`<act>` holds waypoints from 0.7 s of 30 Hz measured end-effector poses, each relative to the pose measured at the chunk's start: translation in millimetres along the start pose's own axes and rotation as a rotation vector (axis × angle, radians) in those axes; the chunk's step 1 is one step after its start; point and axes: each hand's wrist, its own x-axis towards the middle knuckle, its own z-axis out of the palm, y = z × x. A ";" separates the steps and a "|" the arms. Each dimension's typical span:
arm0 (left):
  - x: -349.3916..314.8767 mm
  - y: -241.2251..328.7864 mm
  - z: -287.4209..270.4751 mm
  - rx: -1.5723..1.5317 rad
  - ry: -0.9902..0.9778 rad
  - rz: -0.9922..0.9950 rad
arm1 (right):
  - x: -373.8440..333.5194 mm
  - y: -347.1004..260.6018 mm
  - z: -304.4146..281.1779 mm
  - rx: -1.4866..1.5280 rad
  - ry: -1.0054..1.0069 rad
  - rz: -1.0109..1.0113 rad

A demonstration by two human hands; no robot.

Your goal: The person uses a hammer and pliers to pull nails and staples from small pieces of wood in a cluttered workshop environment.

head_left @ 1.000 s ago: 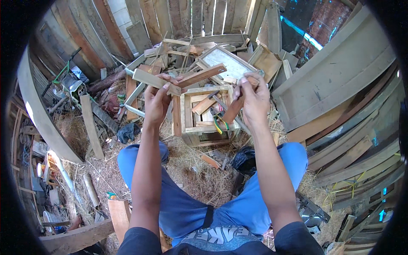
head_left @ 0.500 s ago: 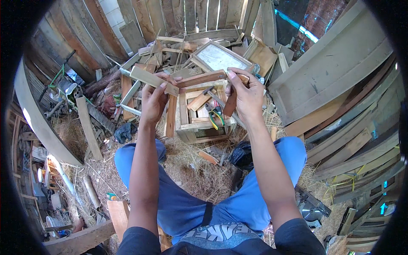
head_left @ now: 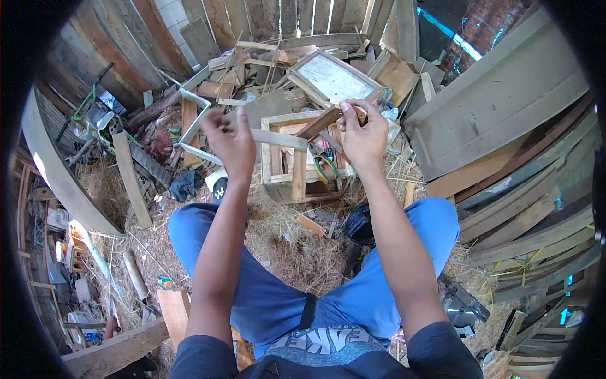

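My right hand [head_left: 366, 129] is closed on the near end of a small wooden frame, its thumb and fingers pinching a brown slat [head_left: 320, 122]. A pale slat [head_left: 281, 138] of the same frame reaches left, passing behind or beside my left hand [head_left: 233, 145]. That hand is apart from a firm grip, thumb raised and fingers spread, slightly smeared by motion. Another slat [head_left: 298, 175] hangs down from the pale one. Below the frame stands a wooden box [head_left: 270, 180]. Pliers with yellow-green handles [head_left: 324, 169] rest on it, beside a red-handled tool [head_left: 328, 151].
A white-panelled wooden frame [head_left: 334, 76] leans on scrap wood at the back. Large boards [head_left: 492, 107] stand on the right. An angled pale frame [head_left: 201, 123] lies left of the box. A black plastic bag [head_left: 360, 224] sits by my right knee, on straw-covered ground.
My left hand has loosened from the pale slat and its fingers have spread. The frame has swung, its pale slat shifting right and lower. My right hand keeps its pinch.
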 end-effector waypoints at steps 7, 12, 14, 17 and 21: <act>-10.4 5.5 16.0 -0.255 -0.748 0.112 | -8.1 14.9 25.4 0.044 -0.153 -0.107; -14.3 -6.1 19.0 -0.121 -0.988 0.017 | -11.2 14.5 37.5 0.137 -0.310 0.070; -8.1 -17.9 20.2 -0.077 -1.021 -0.129 | -3.4 35.3 45.8 0.245 -0.238 0.101; -11.8 -38.6 20.0 -0.121 -1.005 -0.353 | 4.4 80.9 43.4 0.370 -0.074 0.316; -15.3 -67.1 17.5 -0.254 -0.908 -0.381 | 2.7 130.1 44.5 0.449 0.137 0.545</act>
